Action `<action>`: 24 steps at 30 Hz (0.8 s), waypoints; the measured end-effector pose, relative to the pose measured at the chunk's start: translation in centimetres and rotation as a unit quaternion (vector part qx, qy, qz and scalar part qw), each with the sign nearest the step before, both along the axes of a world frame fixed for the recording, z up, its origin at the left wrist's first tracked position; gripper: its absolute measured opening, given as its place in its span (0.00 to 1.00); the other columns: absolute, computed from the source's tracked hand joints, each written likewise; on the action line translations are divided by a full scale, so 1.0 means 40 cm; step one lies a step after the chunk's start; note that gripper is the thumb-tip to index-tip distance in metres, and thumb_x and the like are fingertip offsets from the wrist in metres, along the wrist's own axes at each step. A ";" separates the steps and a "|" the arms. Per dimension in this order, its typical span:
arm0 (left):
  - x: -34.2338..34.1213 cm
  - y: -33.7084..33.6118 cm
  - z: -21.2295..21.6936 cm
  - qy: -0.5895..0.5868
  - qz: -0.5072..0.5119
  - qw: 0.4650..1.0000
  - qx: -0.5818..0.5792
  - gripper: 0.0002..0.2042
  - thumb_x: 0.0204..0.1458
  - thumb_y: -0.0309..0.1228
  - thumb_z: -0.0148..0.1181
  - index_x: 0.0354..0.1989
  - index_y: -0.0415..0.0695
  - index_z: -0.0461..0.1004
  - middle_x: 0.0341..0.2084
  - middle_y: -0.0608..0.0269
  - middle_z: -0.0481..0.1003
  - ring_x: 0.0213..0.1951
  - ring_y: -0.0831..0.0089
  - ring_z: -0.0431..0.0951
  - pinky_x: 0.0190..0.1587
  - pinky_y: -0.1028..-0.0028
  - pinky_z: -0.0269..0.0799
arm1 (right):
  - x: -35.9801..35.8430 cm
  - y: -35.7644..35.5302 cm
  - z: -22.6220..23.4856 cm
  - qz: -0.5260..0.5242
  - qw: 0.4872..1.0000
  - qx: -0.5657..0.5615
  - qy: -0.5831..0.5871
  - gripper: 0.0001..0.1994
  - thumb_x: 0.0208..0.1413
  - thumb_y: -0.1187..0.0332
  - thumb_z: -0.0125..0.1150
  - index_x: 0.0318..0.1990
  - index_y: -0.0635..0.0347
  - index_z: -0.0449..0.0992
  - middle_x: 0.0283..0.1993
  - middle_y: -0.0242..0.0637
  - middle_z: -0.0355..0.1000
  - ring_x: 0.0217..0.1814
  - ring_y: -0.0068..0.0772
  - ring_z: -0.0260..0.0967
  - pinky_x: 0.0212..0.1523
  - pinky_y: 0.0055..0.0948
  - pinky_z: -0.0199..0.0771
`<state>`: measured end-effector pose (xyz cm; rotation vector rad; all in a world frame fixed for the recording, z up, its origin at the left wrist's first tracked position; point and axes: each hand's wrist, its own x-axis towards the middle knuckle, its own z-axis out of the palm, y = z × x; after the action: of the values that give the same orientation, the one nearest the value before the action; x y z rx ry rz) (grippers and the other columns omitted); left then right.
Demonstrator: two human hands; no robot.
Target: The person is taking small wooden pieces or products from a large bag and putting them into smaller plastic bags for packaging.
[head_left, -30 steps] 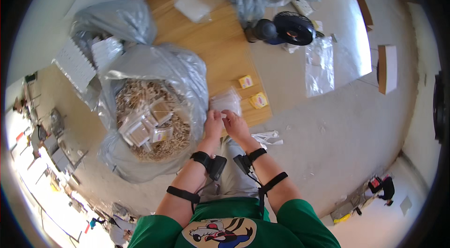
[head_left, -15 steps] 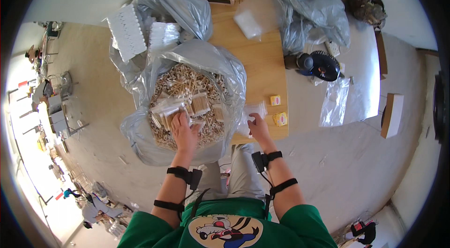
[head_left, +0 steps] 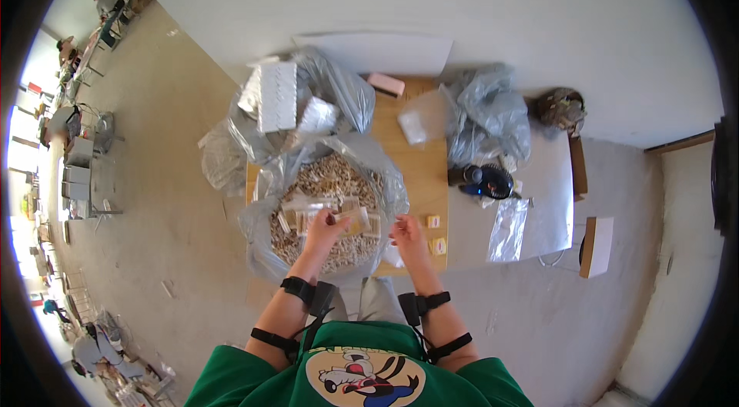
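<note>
Over a low wooden table [head_left: 416, 168] on a grey concrete floor [head_left: 185, 199], a person's left hand [head_left: 323, 230] pinches a small tan packet [head_left: 352, 221] above a clear bag of loose pieces [head_left: 323, 207]; the right hand [head_left: 406, 234] hovers half-curled beside it, holding nothing visible. Beyond lie small yellow boxes [head_left: 436, 234], a black fan [head_left: 486, 180], crumpled plastic bags [head_left: 485, 114] and a white wall [head_left: 462, 6].
</note>
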<state>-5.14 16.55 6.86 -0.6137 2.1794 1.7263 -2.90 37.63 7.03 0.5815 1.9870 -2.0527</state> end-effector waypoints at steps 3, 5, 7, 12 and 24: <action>-0.026 0.026 0.137 -0.009 -0.013 1.000 0.024 0.15 0.44 0.32 0.63 0.35 0.37 0.67 0.18 0.71 0.66 0.21 0.83 0.63 0.23 0.81 0.57 | -0.049 -0.095 0.055 0.043 0.989 -0.050 0.130 0.10 0.53 0.71 0.53 0.43 0.61 0.65 0.31 0.32 0.69 0.24 0.20 0.67 0.21 0.20 0.68; -0.029 -0.014 0.156 0.034 -0.034 0.999 0.004 0.12 0.48 0.33 0.59 0.34 0.39 0.67 0.19 0.70 0.67 0.24 0.83 0.66 0.24 0.81 0.60 | -0.086 -0.153 0.119 0.074 0.991 -0.103 0.045 0.12 0.52 0.71 0.53 0.44 0.63 0.65 0.30 0.32 0.69 0.23 0.21 0.67 0.21 0.21 0.69; -0.031 -0.034 0.186 0.046 0.037 0.983 0.172 0.11 0.52 0.36 0.54 0.32 0.38 0.67 0.19 0.68 0.68 0.21 0.81 0.67 0.22 0.80 0.64 | -0.108 -0.174 0.139 0.075 0.993 -0.063 0.062 0.13 0.53 0.71 0.53 0.45 0.64 0.65 0.30 0.33 0.70 0.23 0.21 0.67 0.21 0.20 0.67; -0.022 -0.138 0.251 0.050 -0.117 0.983 0.133 0.09 0.54 0.32 0.49 0.29 0.39 0.68 0.20 0.67 0.71 0.23 0.81 0.70 0.25 0.80 0.67 | -0.120 -0.216 0.202 0.070 0.994 -0.038 0.073 0.13 0.54 0.69 0.51 0.45 0.66 0.66 0.32 0.34 0.70 0.22 0.20 0.67 0.20 0.19 0.65; -0.006 -0.157 0.301 0.123 -0.014 0.976 0.177 0.06 0.48 0.29 0.54 0.23 0.42 0.69 0.16 0.71 0.67 0.21 0.83 0.63 0.24 0.82 0.58 | -0.062 -0.343 0.353 0.155 0.917 0.214 0.297 0.12 0.46 0.74 0.58 0.40 0.63 0.70 0.31 0.41 0.70 0.32 0.33 0.70 0.34 0.29 0.70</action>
<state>-5.38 10.28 18.92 -0.2896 1.9371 2.2043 -5.39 23.92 21.13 -0.3433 2.6786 -1.7265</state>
